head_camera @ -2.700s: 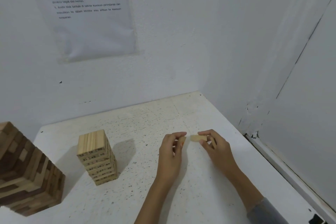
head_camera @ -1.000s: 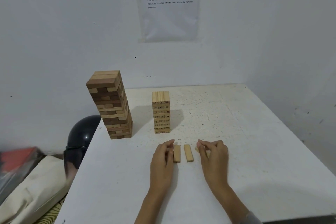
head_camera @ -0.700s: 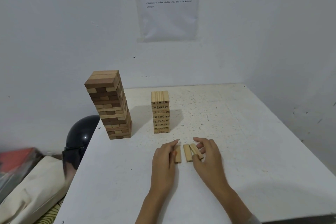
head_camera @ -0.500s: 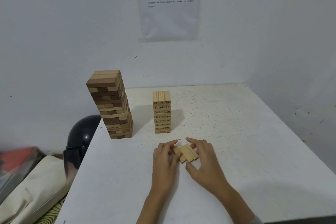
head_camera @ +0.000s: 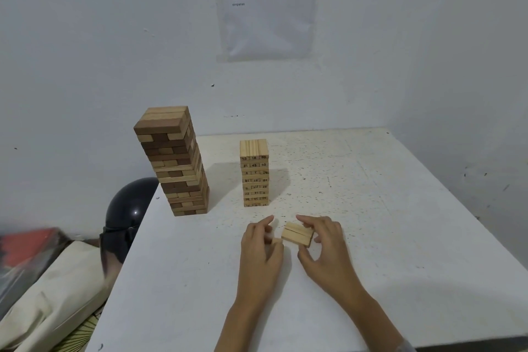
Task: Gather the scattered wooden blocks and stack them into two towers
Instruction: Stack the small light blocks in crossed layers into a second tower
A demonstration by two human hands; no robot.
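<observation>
Pale wood sits between the two hands at the near middle of the white speckled table. The right hand pinches a small bundle of blocks, laid side by side and turned a little askew. Its fingers curl round the far edge and its thumb comes in at the near edge.

Just beside the bundle at nine o'clock, the left hand has its forefinger stretched forward and its other fingers curled. The end of a single block peeps out under them; whether the hand grips it or only rests on it cannot be told.

At twelve o'clock from the left hand stands the numbered tower, upright, of pale blocks three to a layer with printed numbers on the ends facing the person. At ten o'clock, near the table's left edge and apart from the numbered tower, rises the taller two-tone tower of light and dark brown blocks.

Off the table at nine o'clock and lower down lies a black helmet, with a cream cloth bag at eight o'clock.

At twelve o'clock a printed sheet hangs on the white wall.
</observation>
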